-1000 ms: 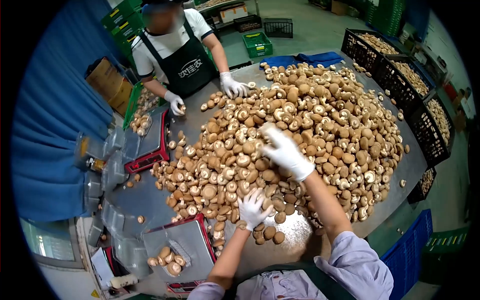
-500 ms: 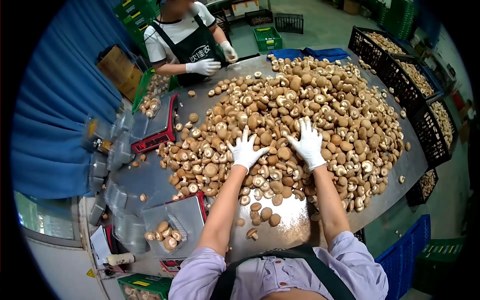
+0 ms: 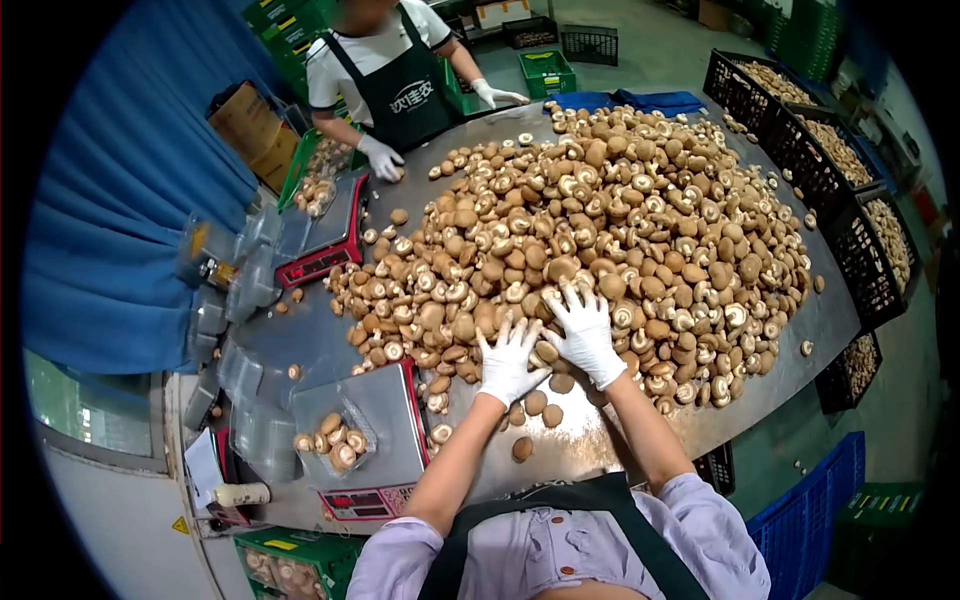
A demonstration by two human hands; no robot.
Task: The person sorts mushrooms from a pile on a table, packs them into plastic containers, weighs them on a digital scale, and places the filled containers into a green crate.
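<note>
A large heap of shiitake mushrooms [image 3: 650,230] covers much of the metal table [image 3: 800,375]. My left hand [image 3: 510,364], in a white glove, lies on the near edge of the heap with its fingers spread. Beside it, my right hand [image 3: 588,336], also gloved, rests palm down on mushrooms with its fingers apart. The two hands are close together, thumbs nearly meeting. Several loose mushrooms [image 3: 537,404] lie on the bare metal just below my hands. What is under my palms is hidden.
On the left stand a near scale [image 3: 368,503], bearing a clear tray [image 3: 366,440] of mushrooms, and a far scale [image 3: 318,262]. Clear plastic boxes [image 3: 262,440] line the left edge. Black crates [image 3: 848,225] of mushrooms flank the right side. A co-worker [image 3: 405,95] stands across the table.
My hands have drawn towards me and closer together, and mushrooms at the near edge have shifted. The co-worker's hands have moved apart, one down to a mushroom beside the far scale.
</note>
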